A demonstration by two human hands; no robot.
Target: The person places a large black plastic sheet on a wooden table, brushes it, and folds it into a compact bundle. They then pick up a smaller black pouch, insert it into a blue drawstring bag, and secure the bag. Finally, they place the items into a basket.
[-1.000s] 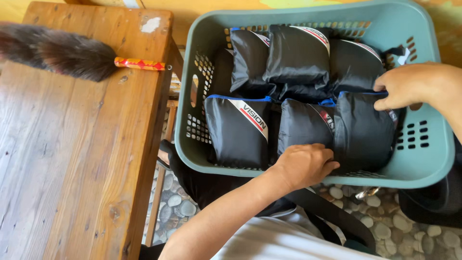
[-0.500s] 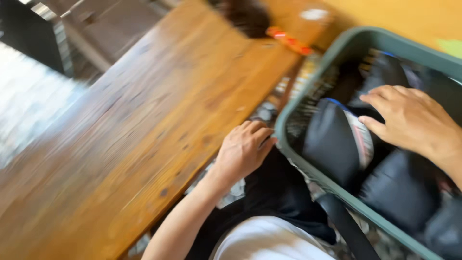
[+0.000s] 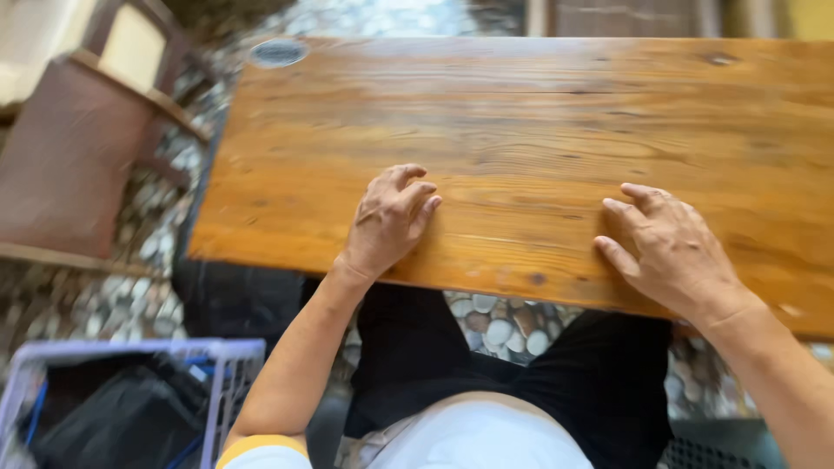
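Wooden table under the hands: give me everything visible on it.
The brown wooden table is a glossy slab top with strong lengthwise grain, a few dark knots, and a worn near edge. It lies level and fills most of the view; its legs are hidden. The left hand and right hand rest on it near the front edge, fingers curled, holding nothing. A small oval mark sits at the far left corner. Pebble floor shows below the edge.

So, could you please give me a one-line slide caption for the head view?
Left hand and right hand rest empty on the wooden table.
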